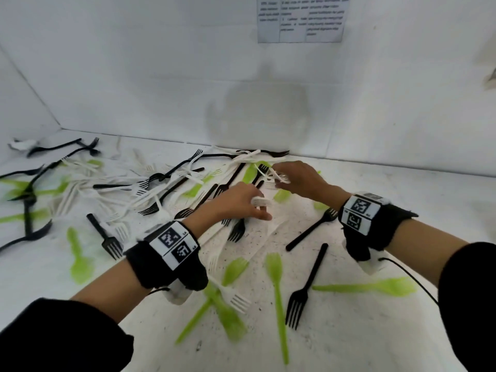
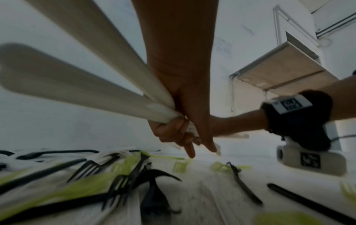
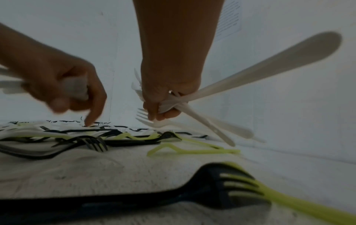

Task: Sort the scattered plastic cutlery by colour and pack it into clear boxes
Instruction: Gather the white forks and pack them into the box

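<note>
Cutlery is everywhere on the white tabletop (image 1: 389,200): white, black and green forks all mixed up, thickest toward the back wall. The person's left hand (image 1: 236,202) has its fingers curled round a bunch of white forks (image 2: 80,85), with the index finger poking down at the pile. The right hand (image 1: 303,181) grips its own loose fan of white forks (image 3: 250,76) just above the heap.

Biggest risk, probably: both fists are already full and the handles splay out at odd angles, so grabbing one more could let a fork slide out and drop back into the mess. Tines also look tangled in the heap, so a black or green one could get dragged along and end up in the wrong colour. No clear boxes in view at all.

Surface is white and speckled, plain white walls behind, a printed sheet (image 1: 300,18) taped up high
</note>
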Demonstrator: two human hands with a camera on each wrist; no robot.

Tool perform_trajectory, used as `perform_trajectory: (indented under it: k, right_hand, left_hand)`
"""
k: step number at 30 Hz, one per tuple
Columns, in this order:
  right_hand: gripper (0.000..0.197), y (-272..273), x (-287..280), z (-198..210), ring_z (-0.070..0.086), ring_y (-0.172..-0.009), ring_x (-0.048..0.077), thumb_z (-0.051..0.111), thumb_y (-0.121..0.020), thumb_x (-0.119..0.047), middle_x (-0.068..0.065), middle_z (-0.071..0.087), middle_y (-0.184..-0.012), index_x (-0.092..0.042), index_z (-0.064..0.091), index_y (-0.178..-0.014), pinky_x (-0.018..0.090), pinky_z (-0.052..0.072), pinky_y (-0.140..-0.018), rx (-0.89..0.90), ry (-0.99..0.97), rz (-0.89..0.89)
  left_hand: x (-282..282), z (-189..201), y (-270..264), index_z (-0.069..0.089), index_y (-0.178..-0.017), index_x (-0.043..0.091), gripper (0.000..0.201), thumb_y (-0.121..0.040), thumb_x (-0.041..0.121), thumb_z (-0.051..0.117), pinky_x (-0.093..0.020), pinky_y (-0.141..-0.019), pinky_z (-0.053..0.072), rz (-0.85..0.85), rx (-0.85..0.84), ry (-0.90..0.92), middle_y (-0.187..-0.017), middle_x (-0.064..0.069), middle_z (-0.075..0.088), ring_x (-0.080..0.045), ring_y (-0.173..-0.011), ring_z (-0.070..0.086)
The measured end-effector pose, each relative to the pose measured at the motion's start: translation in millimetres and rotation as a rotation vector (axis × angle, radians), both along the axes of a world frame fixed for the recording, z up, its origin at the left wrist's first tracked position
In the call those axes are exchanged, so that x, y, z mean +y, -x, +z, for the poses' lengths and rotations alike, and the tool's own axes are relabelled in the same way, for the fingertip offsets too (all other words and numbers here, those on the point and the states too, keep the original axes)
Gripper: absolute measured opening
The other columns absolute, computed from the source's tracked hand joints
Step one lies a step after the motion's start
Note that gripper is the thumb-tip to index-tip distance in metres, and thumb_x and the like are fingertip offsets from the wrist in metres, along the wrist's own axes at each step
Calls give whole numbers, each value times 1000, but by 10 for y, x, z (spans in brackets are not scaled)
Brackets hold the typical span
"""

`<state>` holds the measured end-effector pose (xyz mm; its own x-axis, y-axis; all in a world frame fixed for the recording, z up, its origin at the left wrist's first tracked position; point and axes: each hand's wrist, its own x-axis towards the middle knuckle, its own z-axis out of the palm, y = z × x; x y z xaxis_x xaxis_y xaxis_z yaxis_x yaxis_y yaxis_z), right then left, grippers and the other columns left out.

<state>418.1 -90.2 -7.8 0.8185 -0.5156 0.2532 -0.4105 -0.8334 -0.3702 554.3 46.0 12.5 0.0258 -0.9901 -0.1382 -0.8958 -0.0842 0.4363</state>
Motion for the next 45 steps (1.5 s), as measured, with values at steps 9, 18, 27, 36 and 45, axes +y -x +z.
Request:
perform_trajectory:
  k: [9, 18, 27, 36, 45]
  right_hand:
    - [26, 447, 466, 629, 57, -59, 0, 69, -80, -1, 8, 65, -89, -20, 61, -95, 23, 48, -42, -744, -324, -61]
    - [17, 1358, 1358, 1128, 55, -46, 0, 69, -81, -4, 0, 63, -72, -14, 61, -91, 15, 43, -39, -756, -216, -315]
    - [27, 2078, 1957, 527, 47, -35, 0, 67, -81, -9, -5, 51, -56, -21, 49, -66, 15, 40, -40, -554, -475, -615]
    - [29, 2965, 2420, 202, 35, -34, 11, 64, -86, -10, -7, 41, -39, -13, 48, -62, 16, 27, -35, -560, -940, -530]
    - [27, 3364, 2756, -186, 28, -30, 6, 56, -88, -10, -4, 41, -43, -11, 46, -63, 13, 19, -34, -680, -1323, -591]
  left_hand:
    - [-12, -371, 345, 50, -125, 4, 65, -77, 43, 72, -30, -84, 38, -64, -125, -126, -125, -12, 54, -26, -114, 50]
    - [96, -286, 433, 61, -103, -6, 64, -71, 49, 54, -29, -71, 31, -28, 55, 66, -98, -14, 59, -27, -100, 55]
    - [555, 310, 1312, 54, -84, 3, 22, -81, 24, 62, -17, -43, 38, -60, 457, 498, -77, -13, 68, -29, -72, 65]
    - [1226, 630, 2482, 56, -84, 14, 9, -92, 10, 57, -20, -39, 41, -86, 954, 480, -62, 3, 61, -16, -49, 62]
    - [1575, -242, 3120, 52, -87, 14, 32, -98, 38, 34, -16, -36, 33, 242, 1165, 108, -50, 11, 47, -7, -39, 49]
